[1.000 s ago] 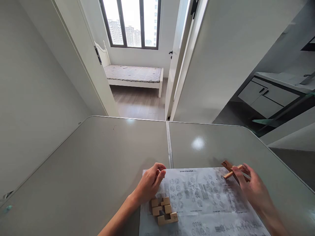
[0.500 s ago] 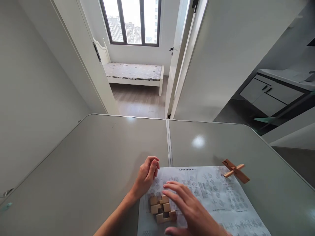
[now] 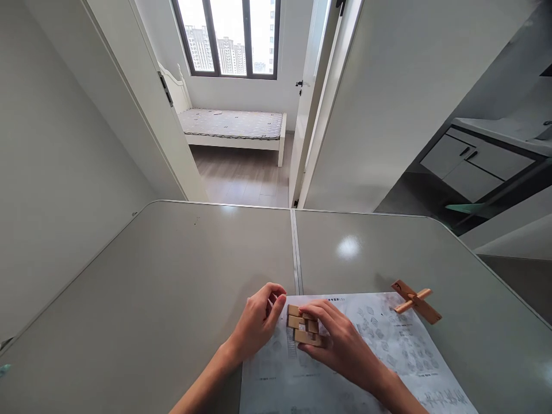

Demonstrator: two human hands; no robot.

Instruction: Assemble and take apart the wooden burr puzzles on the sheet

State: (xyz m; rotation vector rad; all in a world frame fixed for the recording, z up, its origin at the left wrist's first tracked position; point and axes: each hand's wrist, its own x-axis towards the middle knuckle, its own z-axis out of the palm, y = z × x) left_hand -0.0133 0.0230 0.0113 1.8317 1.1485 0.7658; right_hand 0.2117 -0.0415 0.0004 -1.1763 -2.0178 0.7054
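My right hand (image 3: 338,333) has its fingers and thumb round a cluster of notched wooden puzzle blocks (image 3: 304,326), over the printed sheet. The blocks sit side by side, and part of them is covered by my fingers. Left of the blocks, my left hand (image 3: 261,316) is closed with curled fingers and the thumb near the fingertips. Whatever the left fingers hold, if anything, is hidden. Beneath the hands lies the large white printed sheet (image 3: 362,368), with rows of small diagrams.
A crossed pair of wooden pieces (image 3: 416,300) rests at the sheet's upper right corner. The grey table (image 3: 207,253) has a metal seam (image 3: 295,247) down its middle. Beyond it are a doorway, a bed (image 3: 233,123) and a window.
My right hand has closed round the blocks, which were lying on the sheet, and moved them up and slightly right. The left hand has shifted a little, its fingers still curled.
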